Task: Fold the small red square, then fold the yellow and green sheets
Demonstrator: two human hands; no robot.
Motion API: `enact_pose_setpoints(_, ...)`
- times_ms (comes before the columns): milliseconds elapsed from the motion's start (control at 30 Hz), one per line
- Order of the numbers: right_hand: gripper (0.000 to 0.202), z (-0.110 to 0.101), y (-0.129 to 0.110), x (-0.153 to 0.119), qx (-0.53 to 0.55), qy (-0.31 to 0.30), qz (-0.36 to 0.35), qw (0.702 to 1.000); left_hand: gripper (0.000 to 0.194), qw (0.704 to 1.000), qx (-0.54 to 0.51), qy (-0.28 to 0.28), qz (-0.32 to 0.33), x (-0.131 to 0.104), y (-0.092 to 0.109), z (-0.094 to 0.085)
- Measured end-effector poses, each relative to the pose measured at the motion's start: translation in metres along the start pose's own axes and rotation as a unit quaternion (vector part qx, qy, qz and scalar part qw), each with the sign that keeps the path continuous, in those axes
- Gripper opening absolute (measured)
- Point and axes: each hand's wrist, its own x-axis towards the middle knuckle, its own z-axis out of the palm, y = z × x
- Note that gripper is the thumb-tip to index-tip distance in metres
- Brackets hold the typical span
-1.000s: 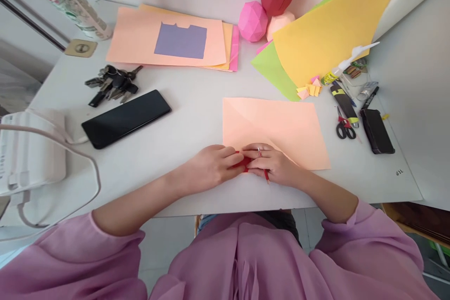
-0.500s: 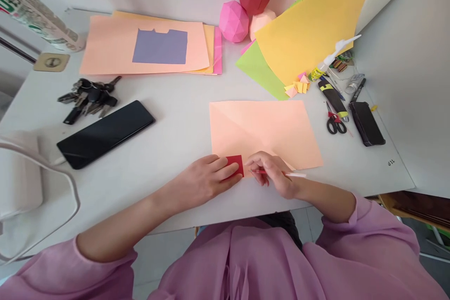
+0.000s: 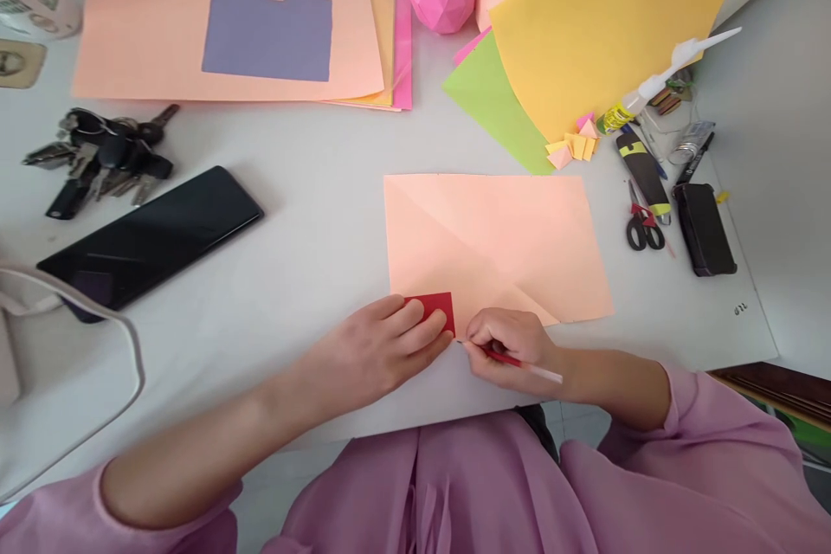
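A peach sheet [image 3: 493,234] with faint creases lies on the white table. At its lower left corner is a small red paper piece [image 3: 438,305]. My left hand [image 3: 389,342] lies flat over the red piece, fingers spread a little and pressing on it. My right hand [image 3: 512,346] is closed around a thin red and white pencil [image 3: 529,368]. The pencil's dark tip is beside the red piece's lower right corner, near the bottom edge of the peach sheet.
Keys [image 3: 107,151] and a black phone [image 3: 156,234] lie to the left. Stacked sheets [image 3: 149,43] are behind. Scissors [image 3: 642,225], a cutter [image 3: 642,173], a glue bottle [image 3: 623,112] and a black case [image 3: 705,229] stand or lie at the right.
My right hand has gone from a loose hold to a tight grip on the pencil, its tip now by the red piece's corner. The head view has moved closer to the table.
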Motion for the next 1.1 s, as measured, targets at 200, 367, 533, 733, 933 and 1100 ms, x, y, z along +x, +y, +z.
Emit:
enact_pose_setpoints(200, 0.021, 0.0022, 0.0028, 0.0010, -0.008, 0.007, -0.006, 1.000, 0.039, 1.000, -0.002, -0.007, -0.008, -0.0005, 0.0012, -0.0007)
enact_pose_setpoints(367, 0.021, 0.0021, 0.0026, 0.0008, -0.012, 0.004, -0.009, 1.000, 0.040, 1.000, -0.005, -0.006, -0.009, -0.0007, 0.0004, 0.0001)
enact_pose_setpoints(533, 0.021, 0.0017, 0.0024, 0.0001, -0.013, -0.006, 0.008, 1.000, 0.039, 1.000, 0.002, 0.000, -0.008, 0.0004, 0.0003, -0.0006)
enact_pose_setpoints(733, 0.021, 0.0016, 0.0034, 0.0012, -0.019, -0.013, -0.007, 1.000, 0.037, 1.000, 0.011, -0.002, -0.013, 0.0010, 0.0011, -0.0011)
enact_pose_setpoints(933, 0.021, 0.0007, 0.0030, 0.0011, -0.004, -0.017, 0.010, 1.000, 0.037, 1.000, 0.013, 0.000, -0.014, 0.0009, 0.0007, 0.0002)
enact_pose_setpoints(1100, 0.020, 0.0000, 0.0030, 0.0006, 0.000, -0.018, 0.012, 1.000, 0.036, 1.000, 0.017, 0.004, -0.013, 0.0004, 0.0008, -0.0002)
